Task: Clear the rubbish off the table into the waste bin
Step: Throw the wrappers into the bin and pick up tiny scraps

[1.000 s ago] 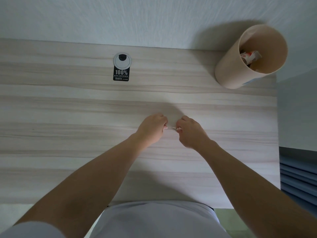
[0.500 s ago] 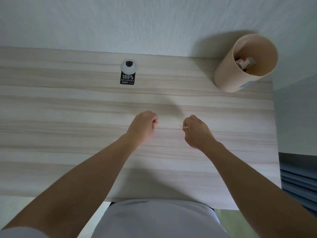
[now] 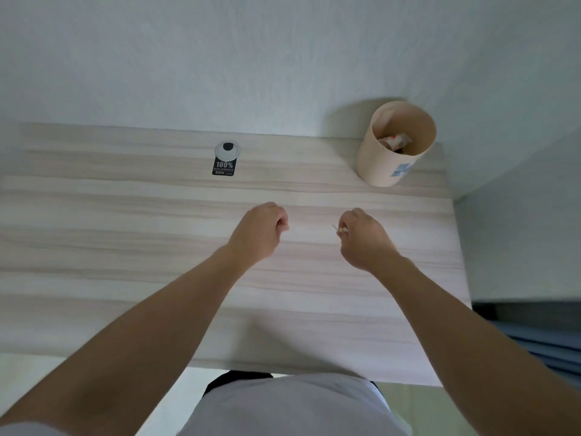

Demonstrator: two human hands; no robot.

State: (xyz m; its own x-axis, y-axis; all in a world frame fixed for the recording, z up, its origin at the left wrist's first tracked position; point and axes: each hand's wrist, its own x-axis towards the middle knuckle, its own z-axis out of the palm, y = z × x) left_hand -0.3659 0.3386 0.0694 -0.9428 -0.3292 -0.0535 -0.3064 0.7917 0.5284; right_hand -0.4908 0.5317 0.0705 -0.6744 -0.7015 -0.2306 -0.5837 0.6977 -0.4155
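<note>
My right hand (image 3: 361, 237) is closed over the middle of the wooden table (image 3: 125, 247), pinching a tiny pale scrap (image 3: 338, 229) that sticks out to the left of its fingertips. My left hand (image 3: 261, 229) is a fist a short gap to the left; a speck of something pale shows at its fingertips, too small to identify. The beige round waste bin (image 3: 382, 165) stands at the table's far right corner, beyond and to the right of my right hand. Crumpled wrappers (image 3: 394, 141) lie inside it.
A round cable grommet (image 3: 227, 150) with a black "100%" sticker (image 3: 224, 167) sits near the table's far edge, left of centre. A pale wall runs behind the table. The table's right edge drops off next to dark blue furniture (image 3: 534, 335).
My two hands were touching at the fingertips a second ago and have drawn apart. The view has tilted, so the bin and grommet sit lower in the picture.
</note>
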